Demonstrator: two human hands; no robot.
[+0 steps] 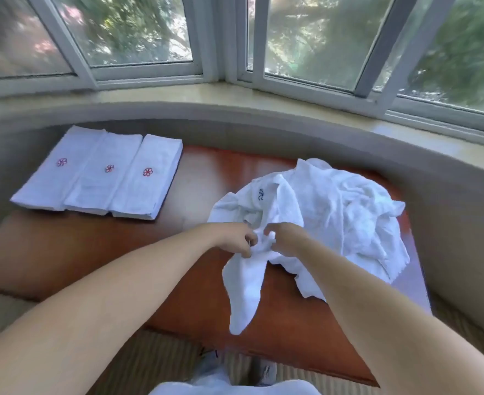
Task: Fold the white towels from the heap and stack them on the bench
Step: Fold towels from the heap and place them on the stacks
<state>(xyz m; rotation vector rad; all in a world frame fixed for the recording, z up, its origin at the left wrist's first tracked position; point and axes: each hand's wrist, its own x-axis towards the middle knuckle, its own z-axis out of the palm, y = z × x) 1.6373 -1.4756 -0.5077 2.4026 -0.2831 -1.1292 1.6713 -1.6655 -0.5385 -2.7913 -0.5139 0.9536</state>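
Here my left hand (242,240) and right hand (280,238) pinch one towel (246,286) side by side at its gathered edge, likely to find the corners; it hangs over the near edge of the bench (206,178). The heap (334,212) lies right, the folded towels (101,175) far left, kept apart

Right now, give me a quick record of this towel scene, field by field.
surface: red-brown bench under the window
folded: three white towels with red flower marks, lying side by side at the far left
heap: unfolded white towels on the right
in hand: one towel, its end hanging over the near edge
hands: left hand and right hand both pinch it
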